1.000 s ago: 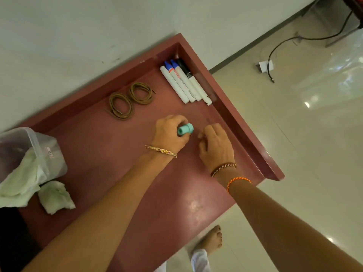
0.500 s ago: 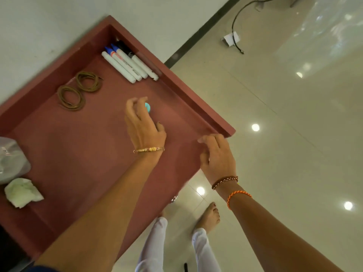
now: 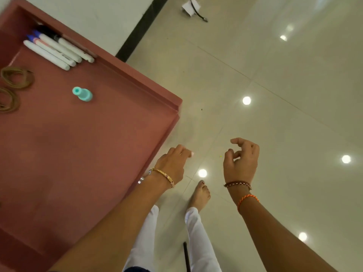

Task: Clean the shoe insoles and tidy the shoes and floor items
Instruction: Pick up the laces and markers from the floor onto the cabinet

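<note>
On the tabletop (image 3: 82,158), a wide bare stretch is lying open near its front edge. A small teal bottle (image 3: 82,94) is standing alone in the middle, the markers (image 3: 57,50) are lying along the raised rim at the far corner, and coiled laces (image 3: 13,83) are occupying the left side. The floor (image 3: 275,114) beside it is lying open.

Table (image 3: 78,163) fills the left of the view, floor (image 3: 275,114) to its right. Markers (image 3: 57,51) lie side by side in the table's far corner, along the far rim. Coiled laces (image 3: 15,78) at the left edge. Small bottle (image 3: 82,94) stands between laces and right rim, nearer than the markers. Cable (image 3: 198,14) on the floor far off.
</note>
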